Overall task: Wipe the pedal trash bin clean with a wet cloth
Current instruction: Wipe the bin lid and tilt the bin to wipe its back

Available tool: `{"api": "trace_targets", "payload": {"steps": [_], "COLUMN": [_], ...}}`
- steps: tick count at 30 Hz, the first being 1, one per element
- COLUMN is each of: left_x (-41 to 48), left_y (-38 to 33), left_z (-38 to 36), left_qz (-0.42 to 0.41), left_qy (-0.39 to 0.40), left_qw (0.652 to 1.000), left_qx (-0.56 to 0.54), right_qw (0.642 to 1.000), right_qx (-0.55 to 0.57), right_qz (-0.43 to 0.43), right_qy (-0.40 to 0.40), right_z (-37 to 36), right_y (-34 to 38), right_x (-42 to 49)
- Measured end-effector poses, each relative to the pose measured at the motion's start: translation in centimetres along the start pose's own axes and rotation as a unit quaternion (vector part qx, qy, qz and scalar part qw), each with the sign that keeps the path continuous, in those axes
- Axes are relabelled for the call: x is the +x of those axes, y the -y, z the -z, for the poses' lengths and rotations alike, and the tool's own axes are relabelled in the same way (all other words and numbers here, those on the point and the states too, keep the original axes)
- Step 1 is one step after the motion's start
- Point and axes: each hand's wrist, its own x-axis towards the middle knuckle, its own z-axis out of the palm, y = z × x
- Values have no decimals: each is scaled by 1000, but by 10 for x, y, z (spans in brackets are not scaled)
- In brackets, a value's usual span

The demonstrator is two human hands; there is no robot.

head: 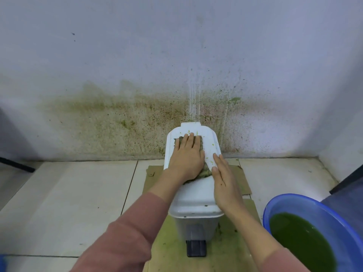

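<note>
Bin: pedal trash bin [196,226] upright on cardboard [242,181], centre of scene, close to far wall [137,55]. Pedal [196,248] on near side, lid [194,201] closed.
Cloth: wet cloth [206,171] lies flat on far half of lid, soaked green-brown, mostly hidden under L palm.
L hand: left hand [186,156] flat on cloth, fingers straight & pointing far, pressing down. No curl, no pinch, so it pushes rather than grasps.
R hand: right hand [224,179] flat along lid's right edge, fingers straight, just beside cloth's right side. Holds nothing; looks to be steadying the bin.
Dirt: green smear [209,160] on lid betw. the two hands; a few specks past L fingertips at far end.
Key relation: lid's long axis runs near–far, roughly in line w/ L forearm. Cloth sits toward far end, so bare near half lies toward the person. L hand is on cloth, R only beside it, so L makes the stroke.
Next (judgement): prob. drag cloth nearward along axis, or shift right over smear; R may need to lift off to clear the path.
Progress (judgement): lid partly done; grey body & pedal look unwiped.
Risk: hard push could slide bin on cardboard.
Other: blue basin [314,207] w/ green water, near right; wall spattered green; tiled floor [68,193].
</note>
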Motion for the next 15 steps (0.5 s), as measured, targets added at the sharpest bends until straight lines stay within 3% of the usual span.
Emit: {"api": "trace_targets", "payload": {"steps": [6,15], "left_x": [-91,52], "left_y": [-5,28], "left_z": [-15,0], "left_qz": [8,107], "left_qy": [-48,-45], "left_qw": [998,993], "left_qx": [-31,-28], "right_qw": [999,996], "right_qx": [37,86], "right_qz": [4,-4], "right_qy": [-9,-13], "right_z": [0,0], "right_y": [-1,-5], "right_x": [0,-1]}}
